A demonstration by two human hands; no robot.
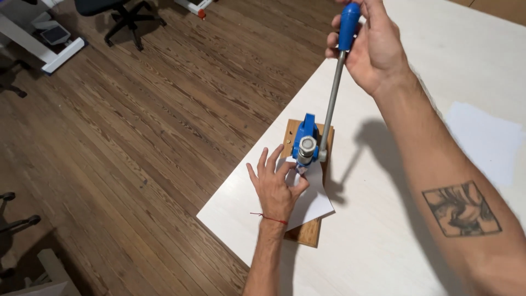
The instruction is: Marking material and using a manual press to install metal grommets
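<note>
One blue press [304,143] (on one wooden board [308,230]): right hand [372,46] clenches its lever handle [348,24] at 12 o'clock; left hand [276,186], fingers [263,160] spread flat, pins one paper sheet [315,200].

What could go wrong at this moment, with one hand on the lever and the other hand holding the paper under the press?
1. The left hand presses the white paper right beside the blue press; its fingertips lie close to the ram and might be pinched.
2. The right hand grips the long lever's blue handle high up; a hard pull might tip or shift the wooden base, which sits near the table edge.
</note>
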